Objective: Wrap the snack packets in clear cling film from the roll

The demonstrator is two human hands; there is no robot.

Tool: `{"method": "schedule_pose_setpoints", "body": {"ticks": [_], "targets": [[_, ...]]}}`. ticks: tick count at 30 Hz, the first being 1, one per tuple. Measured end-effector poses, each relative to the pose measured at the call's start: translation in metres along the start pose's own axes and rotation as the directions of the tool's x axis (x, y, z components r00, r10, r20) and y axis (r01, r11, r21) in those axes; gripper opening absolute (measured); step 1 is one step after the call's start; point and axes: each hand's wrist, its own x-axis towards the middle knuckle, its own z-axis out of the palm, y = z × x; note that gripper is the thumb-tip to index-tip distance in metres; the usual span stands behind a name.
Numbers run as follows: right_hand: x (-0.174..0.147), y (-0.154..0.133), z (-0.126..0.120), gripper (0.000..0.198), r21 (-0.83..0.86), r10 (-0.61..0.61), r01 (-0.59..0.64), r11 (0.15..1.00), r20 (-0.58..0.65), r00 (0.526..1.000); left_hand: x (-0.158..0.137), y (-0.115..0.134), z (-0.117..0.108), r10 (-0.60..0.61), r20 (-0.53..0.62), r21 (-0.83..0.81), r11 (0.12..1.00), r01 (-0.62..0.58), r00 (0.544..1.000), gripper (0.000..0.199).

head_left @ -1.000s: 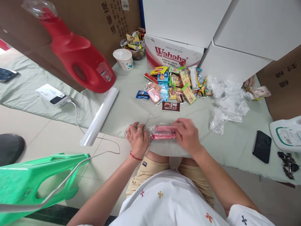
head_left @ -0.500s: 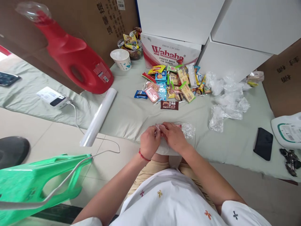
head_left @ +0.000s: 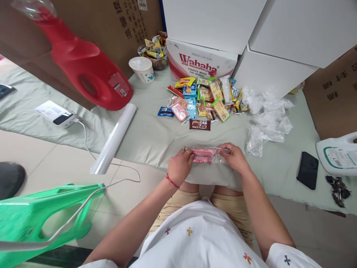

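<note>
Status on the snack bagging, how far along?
Done: cannot tell; no clearly finished bags in view. In hand: left hand and right hand hold the ends of a clear bag with pink snack bars inside. Left: a snack pile lies loose on the cloth, beside empty clear bags.

Left hand [head_left: 180, 168] and right hand [head_left: 235, 158] pinch opposite ends of clear plastic bag of pink wafer packets [head_left: 206, 155], over pale green cloth-covered worktop [head_left: 156, 134].
</note>
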Motion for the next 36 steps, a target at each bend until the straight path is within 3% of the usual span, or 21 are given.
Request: {"method": "schedule_pose_setpoints", "body": {"ticks": [5,7,10,13,16,19,21,24,26,27,29,31,34,36], "targets": [[-0.011,-0.006,0.013,0.040,0.120,0.135,-0.118,0.986,-0.138,0.981,-0.001,0.011,-0.007,-0.071,0.058,0.115,0.991,0.064,0.996,0.031],[-0.016,-0.015,0.020,0.034,0.091,0.120,-0.100,0.991,-0.252,0.960,-0.001,0.013,-0.009,-0.062,0.072,0.131,0.990,0.052,0.995,0.031],[-0.021,-0.039,0.039,0.023,-0.157,-0.060,0.002,0.988,-0.367,0.928,0.001,0.016,-0.010,-0.048,0.080,0.152,0.988,0.035,0.996,0.032],[-0.022,-0.065,0.071,0.023,-0.455,-0.137,0.024,0.890,-0.217,0.966,0.001,0.016,-0.008,-0.028,0.080,0.139,0.990,0.017,0.996,0.035],[-0.023,-0.077,0.101,0.025,-0.612,-0.149,0.049,0.789,-0.113,0.982,0.001,0.009,-0.004,0.030,0.072,-0.004,1.000,-0.030,0.997,0.034],[-0.030,-0.071,0.121,0.032,-0.649,-0.268,0.164,0.743,-0.064,0.961,-0.001,-0.005,-0.002,0.125,0.015,-0.264,0.958,-0.116,0.992,0.031],[-0.039,-0.061,0.129,0.042,-0.647,-0.341,0.234,0.725,-0.042,0.939,-0.002,-0.015,-0.003,0.160,-0.011,-0.451,0.880,-0.148,0.987,0.034],[-0.049,-0.046,0.131,0.052,-0.598,-0.384,0.287,0.748,-0.038,0.922,-0.005,-0.029,-0.012,0.206,0.028,-0.712,0.691,-0.125,0.978,0.037],[-0.053,-0.040,0.127,0.056,-0.538,-0.401,0.321,0.780,-0.036,0.915,-0.007,-0.040,-0.018,0.200,-0.037,-0.772,0.617,-0.155,0.979,0.037],[-0.053,-0.038,0.124,0.056,-0.503,-0.415,0.343,0.793,-0.034,0.909,-0.008,-0.046,-0.020,0.166,-0.122,-0.748,0.633,-0.201,0.978,0.036],[-0.052,-0.036,0.119,0.058,-0.434,-0.442,0.386,0.814,-0.033,0.896,-0.010,-0.057,-0.019,0.112,-0.333,-0.587,0.752,-0.298,0.936,0.036],[-0.049,-0.034,0.116,0.060,-0.380,-0.459,0.411,0.829,-0.042,0.887,-0.013,-0.062,-0.012,0.182,-0.450,-0.337,0.872,-0.355,0.874,0.037],[-0.046,-0.030,0.118,0.069,-0.335,-0.448,0.408,0.849,-0.050,0.893,-0.019,-0.055,0.006,0.421,-0.327,-0.026,0.891,-0.453,0.846,0.045],[-0.046,-0.030,0.120,0.079,-0.303,-0.425,0.394,0.868,-0.039,0.904,-0.022,-0.044,0.017,0.494,-0.235,0.070,0.867,-0.493,0.837,0.055]]}}
